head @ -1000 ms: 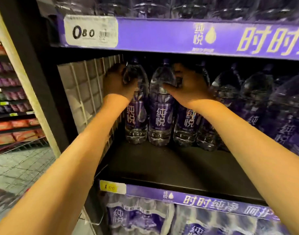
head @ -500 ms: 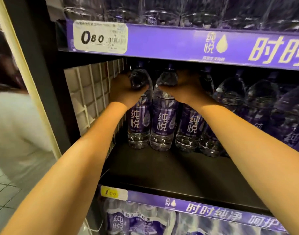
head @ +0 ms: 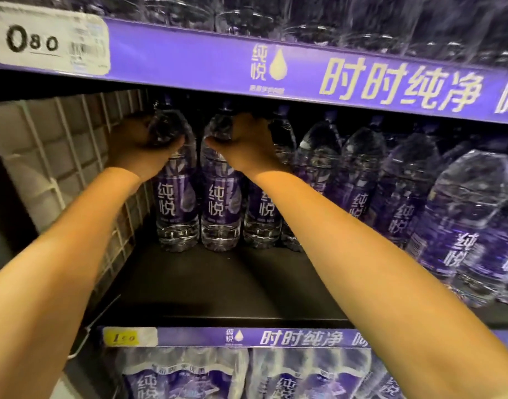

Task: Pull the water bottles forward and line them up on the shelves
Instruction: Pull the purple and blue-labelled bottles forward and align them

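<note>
Nearest me: shrink-wrapped multipacks [head: 186, 372] on the shelf below, film crinkled and glossy, under a purple price strip [head: 247, 336] with a yellow tag [head: 126, 337].

Above that, the dark shelf board [head: 218, 286], flat and matte, bare along its near left part. To the right the bottle row [head: 436, 214] stands nearer the edge; the left bottles sit well back.

My two forearms reach in over the bare board. Left hand [head: 140, 148]: fingers curled over the shoulder of the leftmost bottle [head: 176, 203], just beside the white wire-grid side panel [head: 60, 156]. Right hand [head: 247, 145]: fingers wrapped over the shoulder of the second bottle [head: 221, 205], touching its neighbour. Both grips closed on the plastic; fingertips themselves hidden behind the bottles.

Bottles: clear thin-walled plastic, ribbed at the base, domed shoulders, purple wrap labels, purple caps up in the shadow. They look full, so likely heavy and stable, but the walls should give under a squeeze and the label is probably slick. Shoulder below the cap seems the best hold: stiffest part and good leverage for sliding upright.

Farthest: the upper shelf's purple strip [head: 304, 73], white 0.80 tag [head: 45, 41], more bottles above.
</note>
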Demonstrator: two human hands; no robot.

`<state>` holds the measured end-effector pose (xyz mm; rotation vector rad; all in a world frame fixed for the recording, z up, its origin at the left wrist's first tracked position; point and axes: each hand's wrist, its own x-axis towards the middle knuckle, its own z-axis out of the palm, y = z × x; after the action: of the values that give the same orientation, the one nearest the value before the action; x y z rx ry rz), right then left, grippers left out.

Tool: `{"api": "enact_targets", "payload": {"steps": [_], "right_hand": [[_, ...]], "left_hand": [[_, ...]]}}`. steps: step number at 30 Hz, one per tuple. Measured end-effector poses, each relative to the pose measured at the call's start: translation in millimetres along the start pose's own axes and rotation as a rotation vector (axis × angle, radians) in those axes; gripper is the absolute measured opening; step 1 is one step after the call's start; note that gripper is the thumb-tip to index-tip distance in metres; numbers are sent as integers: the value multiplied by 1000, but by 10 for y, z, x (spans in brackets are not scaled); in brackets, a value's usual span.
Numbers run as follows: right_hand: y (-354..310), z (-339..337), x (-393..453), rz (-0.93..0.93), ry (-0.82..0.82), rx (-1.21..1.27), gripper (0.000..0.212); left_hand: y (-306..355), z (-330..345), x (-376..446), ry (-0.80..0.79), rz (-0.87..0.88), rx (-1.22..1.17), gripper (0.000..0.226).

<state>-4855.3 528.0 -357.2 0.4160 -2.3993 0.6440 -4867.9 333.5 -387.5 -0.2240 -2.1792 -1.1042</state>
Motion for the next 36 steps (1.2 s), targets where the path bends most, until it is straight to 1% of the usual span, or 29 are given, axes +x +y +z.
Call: {"api": "enact_targets", "payload": {"steps": [5,8,16,19,23,24,27,29,31,32,34,36], "right_hand": [[-42,12,8,-14,-31,-31,42],[-45,17,15,-3,-38,-8,42],[-65,6,-5,15,-60,9,42],[-73,13,-28,24,-63,36,40],[-69,35,-56,44,-70,55,36],[-63,34,-65,48,-69,46,36],[-55,2,-98,46,-70,42,51],[-40,-34,-98,41,-83,64,49],[-34,-97,-100,39,-86,68,38],[-21,-137,-108,18,-76,87,36],[-2,-238,-158,-32,-20,145,47],[43,-334,-218,-55,14,172,49]], "left_hand": [[60,-12,-17,-10,-6,-40,40],[55,-20,-20,-17,1,-13,41],[71,-44,-32,-43,-15,21,50],[91,-40,-65,-49,-17,17,51],[129,-33,-131,-33,-22,112,59],[143,-28,-150,-31,-22,129,59],[211,-30,-184,-19,-41,116,54],[263,-34,-199,-19,-34,113,52],[339,-44,-199,-8,-6,129,47],[384,-46,-197,4,3,141,45],[479,-49,-195,23,-10,162,45],[568,-37,-216,46,-28,197,46]]}}
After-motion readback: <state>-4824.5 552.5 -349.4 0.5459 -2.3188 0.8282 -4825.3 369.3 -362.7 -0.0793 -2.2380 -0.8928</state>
